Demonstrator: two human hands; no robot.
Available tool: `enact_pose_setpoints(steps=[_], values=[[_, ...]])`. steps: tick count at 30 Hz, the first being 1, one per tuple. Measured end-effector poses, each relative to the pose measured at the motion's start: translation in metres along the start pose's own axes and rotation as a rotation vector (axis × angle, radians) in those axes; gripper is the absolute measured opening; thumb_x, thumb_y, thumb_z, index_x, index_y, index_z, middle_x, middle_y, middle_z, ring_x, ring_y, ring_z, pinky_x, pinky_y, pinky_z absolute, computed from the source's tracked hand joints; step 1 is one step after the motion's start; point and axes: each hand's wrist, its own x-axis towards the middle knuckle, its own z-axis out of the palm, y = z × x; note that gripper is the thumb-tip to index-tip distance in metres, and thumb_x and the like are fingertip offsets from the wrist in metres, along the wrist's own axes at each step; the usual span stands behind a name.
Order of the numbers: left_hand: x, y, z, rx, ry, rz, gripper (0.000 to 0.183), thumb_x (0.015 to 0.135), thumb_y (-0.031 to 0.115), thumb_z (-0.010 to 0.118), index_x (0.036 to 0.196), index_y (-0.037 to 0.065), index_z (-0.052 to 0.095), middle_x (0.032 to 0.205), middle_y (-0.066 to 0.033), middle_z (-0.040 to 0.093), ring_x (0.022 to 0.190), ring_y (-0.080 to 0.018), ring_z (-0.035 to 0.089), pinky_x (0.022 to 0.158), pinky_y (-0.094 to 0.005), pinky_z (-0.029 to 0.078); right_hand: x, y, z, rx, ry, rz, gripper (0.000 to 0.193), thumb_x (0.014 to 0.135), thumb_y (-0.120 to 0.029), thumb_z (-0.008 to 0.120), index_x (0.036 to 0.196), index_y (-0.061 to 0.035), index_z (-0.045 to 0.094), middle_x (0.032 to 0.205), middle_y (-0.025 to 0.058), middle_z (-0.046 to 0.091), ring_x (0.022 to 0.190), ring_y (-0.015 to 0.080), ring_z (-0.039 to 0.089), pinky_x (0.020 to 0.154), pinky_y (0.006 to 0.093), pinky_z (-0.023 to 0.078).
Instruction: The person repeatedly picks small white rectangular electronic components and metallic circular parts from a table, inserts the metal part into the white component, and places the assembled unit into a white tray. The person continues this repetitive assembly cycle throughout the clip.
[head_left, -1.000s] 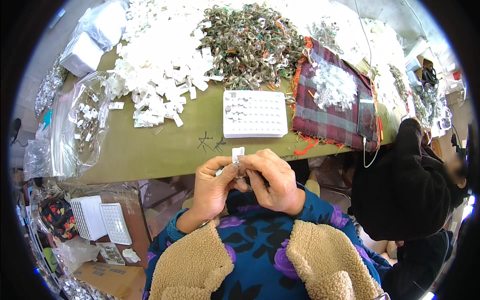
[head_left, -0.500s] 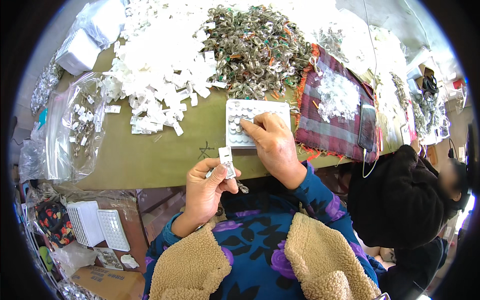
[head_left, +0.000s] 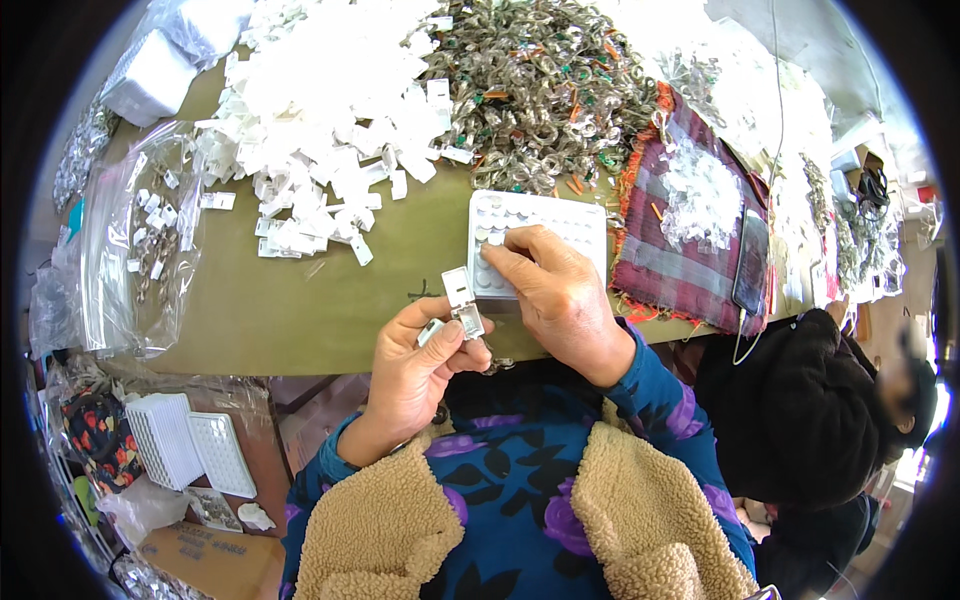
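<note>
My left hand [head_left: 412,372] grips a small white plastic case [head_left: 462,303] between thumb and fingers, its hinged lid standing up. A second white piece [head_left: 430,332] shows between the same fingers, and a bit of clear cord [head_left: 500,364] hangs below them. Over the near left part of a white tray [head_left: 590,212] is my right hand [head_left: 565,290], with thumb and forefinger pressed together. Whatever is between those fingertips is too small or hidden to make out. Round silvery discs [head_left: 515,212] sit in the tray's rows of round pockets.
Heaped white cases [head_left: 320,140] lie at the far left, beside a pile of clear cords [head_left: 540,90]. At right, a plaid cloth [head_left: 640,230] bears clear pieces and a phone [head_left: 750,262]. A clear bag [head_left: 120,270] lies left; a person [head_left: 800,410] sits right.
The view has shifted a little. My right fingertips have moved slightly nearer along the tray's left side. The case in my left hand now faces up more, showing its inside.
</note>
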Motion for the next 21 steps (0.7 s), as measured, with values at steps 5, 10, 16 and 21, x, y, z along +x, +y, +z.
enact_pose_setpoints(steps=[5,10,16,21], values=[[0.000,-0.001,-0.004,-0.043,-0.019,0.007,0.023,0.101,0.007,0.054,0.121,-0.003,0.057,0.107,-0.0220,0.067,0.085,-0.0203,0.070,0.076,-0.0332,0.063,-0.005,0.001,-0.002,-0.093,-0.048,-0.027,0.034,0.072,0.000,0.064,0.107,0.0004,0.064,0.101,0.0131,0.060,0.086,0.0316,0.065,0.071,0.0390,0.055],[-0.002,-0.006,-0.004,-0.037,-0.017,0.009,0.022,0.100,0.007,0.057,0.120,-0.002,0.059,0.104,-0.0181,0.069,0.082,-0.0197,0.071,0.075,-0.0337,0.063,-0.018,-0.023,-0.010,0.197,0.056,0.091,0.023,0.079,0.004,0.070,0.101,-0.0010,0.066,0.099,0.0140,0.062,0.081,0.0310,0.066,0.069,0.0361,0.055],[-0.010,-0.013,0.001,-0.050,-0.018,-0.022,0.022,0.098,0.006,0.061,0.118,-0.001,0.062,0.099,-0.0120,0.070,0.081,-0.0184,0.071,0.073,-0.0340,0.064,-0.035,-0.049,-0.001,0.322,0.074,0.060,0.028,0.078,0.012,0.066,0.105,0.0024,0.067,0.100,0.0144,0.054,0.077,0.0257,0.063,0.066,0.0328,0.054],[-0.020,-0.014,0.006,-0.090,-0.032,-0.005,0.022,0.098,0.006,0.060,0.119,-0.001,0.062,0.097,-0.0106,0.070,0.081,-0.0177,0.071,0.073,-0.0342,0.064,-0.041,-0.057,-0.013,0.389,0.107,0.095,0.031,0.081,0.011,0.067,0.110,0.0008,0.068,0.100,0.0128,0.060,0.078,0.0240,0.064,0.069,0.0307,0.054]])
